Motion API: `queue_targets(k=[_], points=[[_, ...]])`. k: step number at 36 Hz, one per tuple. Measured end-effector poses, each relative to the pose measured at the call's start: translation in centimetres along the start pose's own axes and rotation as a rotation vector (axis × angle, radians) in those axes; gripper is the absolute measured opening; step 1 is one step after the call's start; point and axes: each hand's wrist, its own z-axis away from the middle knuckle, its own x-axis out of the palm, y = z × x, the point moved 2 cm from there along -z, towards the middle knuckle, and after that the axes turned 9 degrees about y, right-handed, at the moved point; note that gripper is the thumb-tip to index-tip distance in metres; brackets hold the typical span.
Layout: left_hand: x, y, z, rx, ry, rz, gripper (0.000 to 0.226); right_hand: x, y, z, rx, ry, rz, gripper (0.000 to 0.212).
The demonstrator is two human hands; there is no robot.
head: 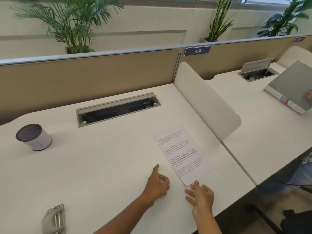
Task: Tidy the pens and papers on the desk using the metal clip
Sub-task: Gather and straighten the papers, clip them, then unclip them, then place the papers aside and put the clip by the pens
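A printed sheet of paper [182, 153] lies flat on the white desk [101, 166], angled toward the right divider. My right hand [200, 195] rests flat on the desk with straight fingers, its fingertips touching the paper's near corner. My left hand [158, 182] sits just left of the sheet, index finger stretched forward, the other fingers curled with nothing visible in them. A metal clip [54, 218] lies at the desk's near left edge. A white mesh pen cup [34, 137] stands at the far left. No pens are in view.
An open cable tray [118, 108] is sunk into the desk at the back. A white divider panel [207, 102] borders the right side. Beyond it, another person's hand [309, 95] holds a grey binder [293, 88]. Beige partitions and plants stand behind.
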Motion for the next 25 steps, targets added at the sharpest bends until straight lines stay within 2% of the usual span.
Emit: queue_targets(k=[5, 12, 18, 22, 25], points=[[-4.8, -1.6, 3.5, 0.075, 0.058, -0.061, 0.076, 0.1, 2.4, 3.4, 0.001, -0.016, 0.101, 0.064], [-13.1, -4.7, 7.9, 0.178, 0.224, -0.066, 0.061, 2.4, 5.6, 9.7, -0.066, -0.097, 0.265, 0.042], [-20.6, -6.8, 10.7, 0.202, 0.437, 0.032, 0.053, 6.0, 9.1, 15.5, -0.134, -0.282, 0.380, 0.018], [-25.7, -8.1, 12.5, 0.226, 0.640, 0.098, 0.042, 8.8, 11.5, 19.3, -0.188, -0.453, 0.474, 0.008], [-29.4, -9.5, 13.8, 0.211, 0.733, 0.154, 0.034, 10.9, 13.1, 22.2, -0.245, -0.570, 0.548, 0.003]])
